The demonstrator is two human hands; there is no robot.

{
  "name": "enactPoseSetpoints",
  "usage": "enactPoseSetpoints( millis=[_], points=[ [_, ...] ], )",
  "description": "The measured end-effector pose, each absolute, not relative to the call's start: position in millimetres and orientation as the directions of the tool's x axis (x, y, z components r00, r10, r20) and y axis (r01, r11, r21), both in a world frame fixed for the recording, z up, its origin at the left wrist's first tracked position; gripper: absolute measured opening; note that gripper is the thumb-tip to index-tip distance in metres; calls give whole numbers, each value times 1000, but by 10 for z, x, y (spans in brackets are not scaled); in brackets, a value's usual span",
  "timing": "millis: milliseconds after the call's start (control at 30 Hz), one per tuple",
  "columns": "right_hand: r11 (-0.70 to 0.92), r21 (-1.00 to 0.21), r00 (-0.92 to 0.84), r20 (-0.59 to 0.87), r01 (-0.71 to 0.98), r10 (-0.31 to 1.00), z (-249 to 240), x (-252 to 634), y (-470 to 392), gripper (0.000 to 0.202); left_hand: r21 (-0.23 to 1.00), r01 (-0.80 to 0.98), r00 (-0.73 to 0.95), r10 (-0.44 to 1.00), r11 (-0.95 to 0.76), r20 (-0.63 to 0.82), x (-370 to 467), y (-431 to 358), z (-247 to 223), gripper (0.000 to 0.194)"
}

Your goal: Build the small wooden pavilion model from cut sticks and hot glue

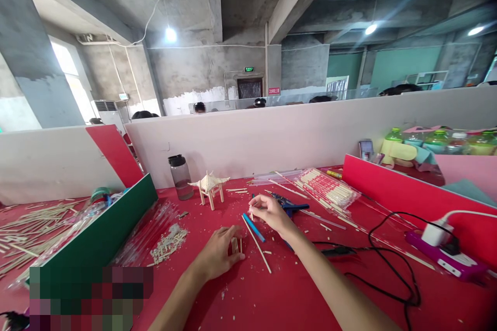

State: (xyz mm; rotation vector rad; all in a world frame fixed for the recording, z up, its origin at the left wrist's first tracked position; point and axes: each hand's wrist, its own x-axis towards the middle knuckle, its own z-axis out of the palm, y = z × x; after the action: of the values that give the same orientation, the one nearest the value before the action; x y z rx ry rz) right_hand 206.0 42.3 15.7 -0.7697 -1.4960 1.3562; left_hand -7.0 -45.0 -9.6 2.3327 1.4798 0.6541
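My left hand [219, 252] is closed around a small frame of short wooden sticks [235, 244], low over the red tabletop. My right hand [271, 212] pinches a short piece of wooden stick [251, 213] between thumb and fingertips, ahead and to the right of the left hand. Between the hands lie a flat blue strip [254, 228] and a long thin wooden stick [259, 248]. Just beyond the right hand rests a dark blue glue gun [291, 205], partly hidden by it. A small stick-built pavilion model [210, 186] stands farther back on the left.
A tumbler bottle [180, 178] stands behind the pavilion. Stick offcuts [170, 244] are heaped at left, near a green divider [97, 232]. Bundled sticks [328, 189] lie at back right. A black cable [411, 274] loops near a purple power strip [446, 256].
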Motion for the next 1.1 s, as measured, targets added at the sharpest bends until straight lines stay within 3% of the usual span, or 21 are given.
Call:
enactPoseSetpoints(
  millis=[233, 400, 600, 700, 800, 933, 1033, 1100],
  points=[
    [177, -977, -329, 208, -122, 921, 225, 2132, 420, 39, 482, 751, 389, 893, -450, 228, -99, -468, -33, 54],
    [298, -952, -493, 229, 65, 839, 89, 1972, 335, 28, 583, 673, 312, 889, -455, 334, -51, -530, 107, 43],
    [324, -941, -560, 218, 96, 799, -32, 1806, 222, 22, 603, 662, 267, 892, -445, 365, -15, -517, 195, 18],
    [395, -902, -553, 242, 174, 797, 43, 1899, 238, 17, 525, 747, 227, 899, -407, 374, -136, -439, 166, 18],
    [494, -748, -458, 285, 443, 842, 184, 2103, 298, 13, 333, 937, -16, 936, -109, 351, -388, -387, 138, 23],
    [441, -560, -363, 252, 701, 897, 333, 2365, 354, 15, 94, 964, -265, 908, 248, 324, -761, -447, 155, 37],
    [422, -482, -386, 177, 768, 905, 358, 2418, 305, 18, 15, 948, -303, 885, 318, 353, -904, -494, 170, 39],
    [442, -430, -436, 119, 787, 892, 349, 2369, 218, 24, 31, 966, -252, 900, 258, 356, -891, -476, 162, 40]
  ],
)
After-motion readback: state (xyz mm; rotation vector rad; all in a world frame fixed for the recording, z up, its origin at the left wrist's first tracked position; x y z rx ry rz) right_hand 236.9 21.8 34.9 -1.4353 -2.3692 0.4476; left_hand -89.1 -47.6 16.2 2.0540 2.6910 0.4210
